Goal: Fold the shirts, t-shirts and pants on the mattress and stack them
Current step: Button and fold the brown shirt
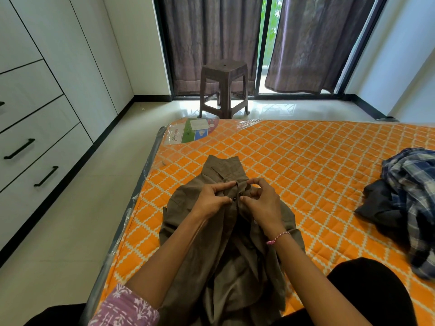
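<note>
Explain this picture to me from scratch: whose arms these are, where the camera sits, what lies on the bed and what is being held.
There is no machine here. A person wears a camera on the head, so you look down along their own arms. The left hand and right hand both pinch the button front of a brown shirt that lies on an orange patterned mattress. At the right lies a heap of unfolded clothes, with a blue plaid piece on top. Beyond the mattress a brown stool stands before the curtains.
</note>
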Action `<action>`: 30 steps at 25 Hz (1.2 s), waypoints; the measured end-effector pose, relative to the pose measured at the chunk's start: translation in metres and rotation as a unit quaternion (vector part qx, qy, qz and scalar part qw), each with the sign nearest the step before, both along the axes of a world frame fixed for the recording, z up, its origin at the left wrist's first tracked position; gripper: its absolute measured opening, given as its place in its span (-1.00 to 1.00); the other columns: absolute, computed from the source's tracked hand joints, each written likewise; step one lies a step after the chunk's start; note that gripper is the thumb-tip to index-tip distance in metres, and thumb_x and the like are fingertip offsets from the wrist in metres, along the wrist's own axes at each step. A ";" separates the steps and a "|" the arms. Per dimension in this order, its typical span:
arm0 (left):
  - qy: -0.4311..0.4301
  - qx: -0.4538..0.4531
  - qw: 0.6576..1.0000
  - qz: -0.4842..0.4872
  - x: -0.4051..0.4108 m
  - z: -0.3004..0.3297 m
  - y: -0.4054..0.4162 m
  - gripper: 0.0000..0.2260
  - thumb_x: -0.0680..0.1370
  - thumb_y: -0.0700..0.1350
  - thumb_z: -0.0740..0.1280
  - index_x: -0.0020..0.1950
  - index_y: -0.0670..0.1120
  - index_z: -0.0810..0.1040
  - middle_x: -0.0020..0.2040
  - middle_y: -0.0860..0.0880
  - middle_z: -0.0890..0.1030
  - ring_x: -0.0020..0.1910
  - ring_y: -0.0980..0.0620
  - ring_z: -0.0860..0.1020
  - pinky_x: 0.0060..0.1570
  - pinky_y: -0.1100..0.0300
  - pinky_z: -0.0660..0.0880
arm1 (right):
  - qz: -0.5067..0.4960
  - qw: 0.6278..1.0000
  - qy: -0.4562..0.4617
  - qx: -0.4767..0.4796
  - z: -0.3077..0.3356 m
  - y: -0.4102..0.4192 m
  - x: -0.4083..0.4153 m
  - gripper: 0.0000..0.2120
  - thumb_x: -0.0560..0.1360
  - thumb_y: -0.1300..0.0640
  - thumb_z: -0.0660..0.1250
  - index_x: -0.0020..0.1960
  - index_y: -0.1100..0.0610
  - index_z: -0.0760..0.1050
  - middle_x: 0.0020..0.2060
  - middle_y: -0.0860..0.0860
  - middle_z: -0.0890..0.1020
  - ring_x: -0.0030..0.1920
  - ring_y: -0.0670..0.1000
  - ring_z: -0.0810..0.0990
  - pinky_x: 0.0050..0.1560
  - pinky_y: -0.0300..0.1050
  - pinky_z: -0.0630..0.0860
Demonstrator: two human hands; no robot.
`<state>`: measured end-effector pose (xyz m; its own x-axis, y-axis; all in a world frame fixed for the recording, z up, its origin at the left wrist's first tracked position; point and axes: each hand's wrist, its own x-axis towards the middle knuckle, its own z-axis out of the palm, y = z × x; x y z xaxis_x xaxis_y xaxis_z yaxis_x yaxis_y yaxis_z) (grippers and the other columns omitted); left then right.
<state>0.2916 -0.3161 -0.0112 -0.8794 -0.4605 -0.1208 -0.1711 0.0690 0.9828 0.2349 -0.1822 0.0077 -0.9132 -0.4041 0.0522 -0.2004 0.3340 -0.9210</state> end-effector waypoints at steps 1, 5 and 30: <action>0.006 0.006 1.000 0.012 -0.001 0.000 0.002 -0.56 0.41 -0.48 0.30 0.24 -0.17 0.57 0.20 -0.11 0.60 0.19 0.07 0.54 0.19 0.16 0.51 | -0.013 0.999 0.038 0.011 -0.002 -0.001 0.002 -0.67 0.36 0.34 0.44 0.05 0.10 0.48 -0.36 -0.02 0.57 -0.36 -0.09 0.54 -0.42 -0.44 0.35; 0.022 -0.003 0.998 0.063 -0.007 0.001 0.012 -0.64 0.44 -0.43 0.35 0.21 -0.20 0.59 0.15 -0.13 0.62 0.13 0.03 0.59 0.14 0.15 0.55 | -0.035 0.986 0.151 0.063 -0.005 -0.008 0.015 -0.72 0.40 0.36 0.37 0.04 0.14 0.41 -0.35 -0.09 0.49 -0.32 -0.03 0.48 -0.41 -0.31 0.28; 0.049 0.328 0.910 0.250 -0.013 0.001 0.033 -0.73 0.52 -0.46 0.22 0.18 -0.33 0.55 0.14 -0.28 0.58 0.00 -0.10 0.59 0.02 0.17 0.55 | -0.108 0.990 0.082 0.050 -0.017 -0.023 0.022 -0.86 0.46 0.23 0.41 0.01 0.19 0.63 -0.14 0.07 0.70 -0.15 -0.03 0.65 -0.19 -0.38 0.44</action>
